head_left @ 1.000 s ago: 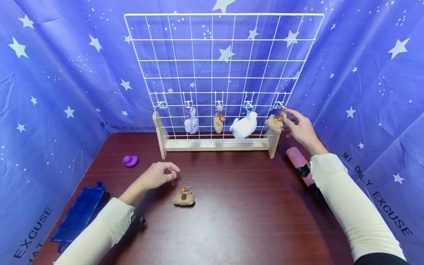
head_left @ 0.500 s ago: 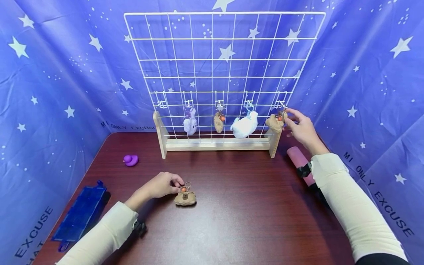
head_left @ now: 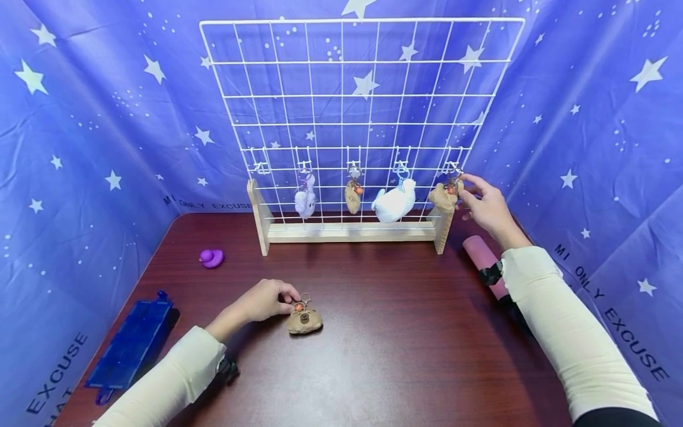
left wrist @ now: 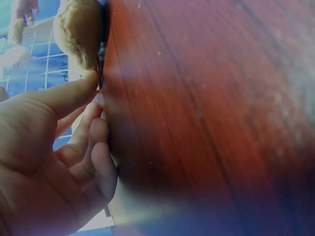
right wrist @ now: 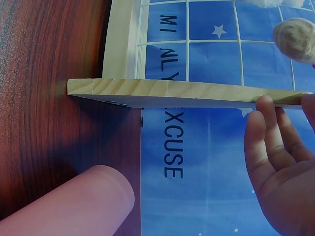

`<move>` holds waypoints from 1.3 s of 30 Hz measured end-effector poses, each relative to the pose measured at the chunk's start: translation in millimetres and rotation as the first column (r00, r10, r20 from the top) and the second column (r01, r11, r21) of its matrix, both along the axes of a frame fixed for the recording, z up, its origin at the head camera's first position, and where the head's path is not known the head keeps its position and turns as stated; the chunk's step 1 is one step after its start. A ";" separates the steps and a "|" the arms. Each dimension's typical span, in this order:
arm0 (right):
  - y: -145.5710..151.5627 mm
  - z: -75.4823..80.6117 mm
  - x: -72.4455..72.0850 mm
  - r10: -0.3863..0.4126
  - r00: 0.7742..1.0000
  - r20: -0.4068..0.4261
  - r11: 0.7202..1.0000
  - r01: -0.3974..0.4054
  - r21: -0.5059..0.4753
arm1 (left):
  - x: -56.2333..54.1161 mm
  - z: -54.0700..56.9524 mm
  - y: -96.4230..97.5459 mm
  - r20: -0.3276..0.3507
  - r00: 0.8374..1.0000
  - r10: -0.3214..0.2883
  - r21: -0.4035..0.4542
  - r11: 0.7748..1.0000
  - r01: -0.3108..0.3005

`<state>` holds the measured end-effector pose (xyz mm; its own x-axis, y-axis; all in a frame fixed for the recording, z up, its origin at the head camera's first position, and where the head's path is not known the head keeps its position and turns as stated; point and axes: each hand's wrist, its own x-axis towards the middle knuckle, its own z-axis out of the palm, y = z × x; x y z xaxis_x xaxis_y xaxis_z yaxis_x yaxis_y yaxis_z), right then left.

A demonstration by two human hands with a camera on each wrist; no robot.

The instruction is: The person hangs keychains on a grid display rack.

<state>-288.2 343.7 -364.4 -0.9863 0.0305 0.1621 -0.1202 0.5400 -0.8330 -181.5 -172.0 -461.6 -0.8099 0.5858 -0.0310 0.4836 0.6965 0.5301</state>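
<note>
My left hand [head_left: 265, 301] pinches the ring end of a tan plush keychain [head_left: 305, 322] with an orange bead, low over the table. In the left wrist view, thumb and fingertips meet beside the plush [left wrist: 81, 32], at the tabletop. My right hand [head_left: 492, 210] grips the top of the right wooden post [right wrist: 162, 88] of a white wire grid rack [head_left: 341, 95]. Close beside those fingers hangs another tan plush keychain [head_left: 441, 198]. Along the grid hang a white plush [head_left: 395, 201], a small tan plush [head_left: 352, 198] and a lilac plush [head_left: 305, 203].
A purple rubber duck [head_left: 211, 258] sits at the left rear, behind a blue translucent tray-like object [head_left: 128, 344]. Under my right forearm lies a pink cylinder [head_left: 480, 258]. A hook [head_left: 259, 168] without a keychain is at the grid's left. Starry blue curtains surround the table.
My left hand has come down and right onto the tan keychain, which has shifted slightly right and turned. The right hand stays at the post. The lilac plush swings a little.
</note>
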 end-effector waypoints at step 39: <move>-0.7 0.3 -0.3 -0.006 1.000 0.010 1.000 0.006 -0.007 | 1.8 -5.1 3.8 -0.005 0.999 0.040 0.031 0.999 -0.040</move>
